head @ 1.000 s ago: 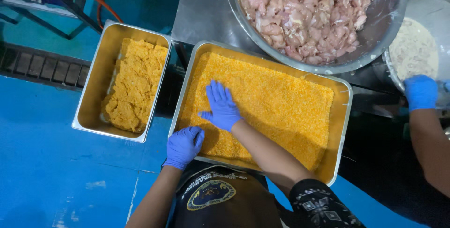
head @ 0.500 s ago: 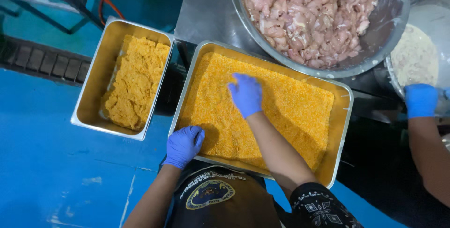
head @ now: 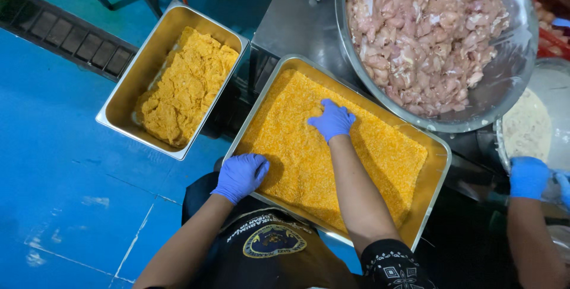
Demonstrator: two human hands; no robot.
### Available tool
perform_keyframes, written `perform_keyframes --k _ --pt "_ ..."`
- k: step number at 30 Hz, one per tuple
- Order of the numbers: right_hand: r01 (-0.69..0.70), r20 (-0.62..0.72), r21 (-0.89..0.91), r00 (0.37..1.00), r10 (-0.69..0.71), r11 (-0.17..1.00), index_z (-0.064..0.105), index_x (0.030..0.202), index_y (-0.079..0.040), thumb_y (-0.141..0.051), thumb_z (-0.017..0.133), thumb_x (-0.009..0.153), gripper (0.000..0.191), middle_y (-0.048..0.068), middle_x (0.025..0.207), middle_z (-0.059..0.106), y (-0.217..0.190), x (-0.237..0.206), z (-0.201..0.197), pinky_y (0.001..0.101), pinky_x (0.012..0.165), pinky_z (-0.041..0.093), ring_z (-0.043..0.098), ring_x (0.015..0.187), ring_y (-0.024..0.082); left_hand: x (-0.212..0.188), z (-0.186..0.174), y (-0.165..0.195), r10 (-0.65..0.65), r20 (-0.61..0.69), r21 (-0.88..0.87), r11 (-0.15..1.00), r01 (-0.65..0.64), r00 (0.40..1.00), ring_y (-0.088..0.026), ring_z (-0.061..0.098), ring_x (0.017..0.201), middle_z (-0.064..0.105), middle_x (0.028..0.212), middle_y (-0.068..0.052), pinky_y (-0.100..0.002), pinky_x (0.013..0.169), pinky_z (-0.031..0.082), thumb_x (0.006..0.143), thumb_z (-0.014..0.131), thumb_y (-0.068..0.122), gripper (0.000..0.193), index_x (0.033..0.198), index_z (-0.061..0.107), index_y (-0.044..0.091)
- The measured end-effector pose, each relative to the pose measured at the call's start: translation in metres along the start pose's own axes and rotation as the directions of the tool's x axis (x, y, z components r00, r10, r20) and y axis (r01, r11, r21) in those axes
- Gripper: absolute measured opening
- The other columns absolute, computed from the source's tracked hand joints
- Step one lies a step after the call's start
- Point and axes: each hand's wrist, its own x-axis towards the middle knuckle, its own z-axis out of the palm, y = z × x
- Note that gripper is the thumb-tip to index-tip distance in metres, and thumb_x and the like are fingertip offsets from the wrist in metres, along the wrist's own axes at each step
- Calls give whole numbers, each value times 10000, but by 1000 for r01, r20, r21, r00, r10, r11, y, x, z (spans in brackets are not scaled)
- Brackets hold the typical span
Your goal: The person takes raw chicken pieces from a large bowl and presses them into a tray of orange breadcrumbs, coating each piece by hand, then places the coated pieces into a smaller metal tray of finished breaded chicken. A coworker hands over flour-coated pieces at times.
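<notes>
A metal tray [head: 440,164] full of orange breadcrumbs [head: 297,152] lies in front of me. My right hand [head: 332,119], in a blue glove, presses flat into the crumbs near the tray's far side, fingers spread. My left hand [head: 240,175], also gloved in blue, grips the tray's near left rim. A second metal tray [head: 124,96] to the left holds several breaded pieces [head: 187,90].
A large steel bowl [head: 504,81] of raw chicken pieces [head: 424,27] stands beyond the crumb tray on a steel counter [head: 294,21]. At the right, another person's blue-gloved hand [head: 528,176] rests by a bowl of pale batter [head: 525,128]. The blue floor [head: 53,176] with a drain grate [head: 65,42] lies left.
My right hand has slid across the crumbs from the tray's near left toward its far middle. My left hand has stayed on the rim.
</notes>
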Motion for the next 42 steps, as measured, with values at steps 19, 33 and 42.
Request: perform_keyframes --k 19,33,42 --pt "229 -286 405 951 -115 885 703 1221 30 -215 830 863 452 134 1129 721 -138 -65 -65 327 858 543 688 1013 195 2 -104 -137 274 197 -312 928 -205 941 -322 688 864 702 853 -93 -494 718 533 928 571 354 233 864 715 183" --pt "196 -3 660 966 -258 725 674 1192 28 -71 709 897 314 62 1047 725 -472 -49 -61 261 839 534 684 949 113 22 -138 -282 583 81 -434 751 -498 808 -332 694 845 717 879 -77 -512 744 537 952 538 429 319 911 709 162" --pt "328 248 614 783 -571 718 679 1176 -25 -160 756 883 332 68 991 711 -668 38 127 271 802 551 668 886 112 19 -156 -343 526 163 -534 758 -374 835 -324 711 836 738 888 -63 -501 725 546 922 551 454 301 921 721 206"
